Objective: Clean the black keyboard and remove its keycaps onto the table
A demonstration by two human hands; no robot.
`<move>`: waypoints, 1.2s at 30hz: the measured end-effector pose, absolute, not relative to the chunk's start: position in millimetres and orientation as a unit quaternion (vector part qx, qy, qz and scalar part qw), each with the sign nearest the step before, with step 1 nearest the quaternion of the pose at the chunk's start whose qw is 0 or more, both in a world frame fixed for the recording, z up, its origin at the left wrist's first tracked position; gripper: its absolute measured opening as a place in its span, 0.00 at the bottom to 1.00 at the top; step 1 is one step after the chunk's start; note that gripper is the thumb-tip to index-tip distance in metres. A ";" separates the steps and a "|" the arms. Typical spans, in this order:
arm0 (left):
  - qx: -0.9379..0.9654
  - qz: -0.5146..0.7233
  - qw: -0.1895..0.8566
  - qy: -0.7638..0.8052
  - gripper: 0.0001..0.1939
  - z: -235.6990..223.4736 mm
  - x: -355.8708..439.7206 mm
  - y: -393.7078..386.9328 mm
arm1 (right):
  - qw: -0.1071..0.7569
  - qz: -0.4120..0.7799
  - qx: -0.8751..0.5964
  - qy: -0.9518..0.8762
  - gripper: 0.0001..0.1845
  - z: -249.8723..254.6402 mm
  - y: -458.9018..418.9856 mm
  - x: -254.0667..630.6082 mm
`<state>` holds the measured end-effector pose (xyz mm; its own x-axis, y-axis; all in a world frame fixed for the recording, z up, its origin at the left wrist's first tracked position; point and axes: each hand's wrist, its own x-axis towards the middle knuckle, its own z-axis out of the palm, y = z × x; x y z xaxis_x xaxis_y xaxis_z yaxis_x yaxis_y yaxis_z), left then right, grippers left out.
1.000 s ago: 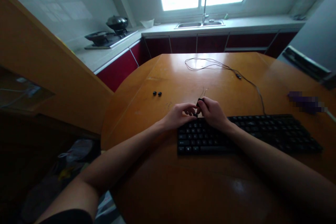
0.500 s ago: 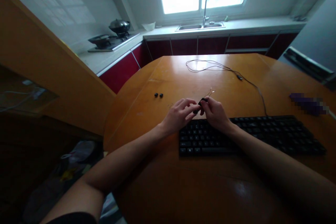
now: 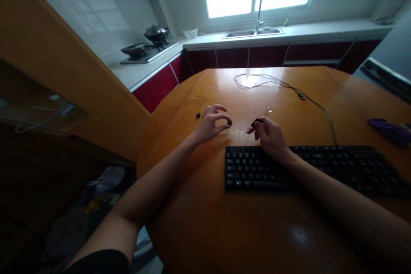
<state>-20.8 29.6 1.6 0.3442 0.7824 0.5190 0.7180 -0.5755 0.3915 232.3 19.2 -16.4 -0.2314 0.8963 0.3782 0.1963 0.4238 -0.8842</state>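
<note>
My left hand [image 3: 210, 125] is raised over the table, pinching a small black keycap [image 3: 229, 123] between thumb and fingertips. In my right hand [image 3: 270, 135] is a keycap puller [image 3: 257, 121] with a black grip, its thin wire loops pointing up and away from me. The right forearm crosses above a black keyboard [image 3: 253, 172], which lies along the table. Another black keycap [image 3: 198, 115] rests on the wood just left of my left hand, and that hand mostly hides a second one.
A thin cable [image 3: 321, 106] runs from the keyboard to a loose loop at the back of the wooden table [image 3: 192, 205]. A purple cloth-like item [image 3: 390, 132] lies at the right. Beyond stand a counter with a sink [image 3: 239, 34] and a stove with pans [image 3: 156, 34].
My hands have come apart. The left has moved left, away from the puller, carrying a keycap, while the right still holds the puller. The view has shifted slightly.
</note>
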 end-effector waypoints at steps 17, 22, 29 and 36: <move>0.727 0.249 0.000 0.640 0.07 -27.6 -98.8 70.3 | 0.457 0.365 -0.392 -0.710 0.20 -14.8 17.1 232.3; 0.724 0.252 -0.003 0.642 0.08 -30.5 -102.2 72.1 | 0.453 0.371 -0.393 -0.709 0.21 -15.6 17.5 232.4; 0.714 0.255 -0.002 0.652 0.09 -31.0 -102.8 72.6 | 0.450 0.375 -0.392 -0.710 0.22 -14.3 17.1 232.5; 0.710 0.254 0.003 0.657 0.09 -30.7 -102.9 72.2 | 0.450 0.381 -0.390 -0.708 0.22 -15.2 17.2 232.4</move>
<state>-102.9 72.2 -30.7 0.0079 0.9341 0.3570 0.9311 -0.1371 0.3381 232.4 17.2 -15.2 -0.2913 0.8943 0.3397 0.2098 0.4062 -0.8894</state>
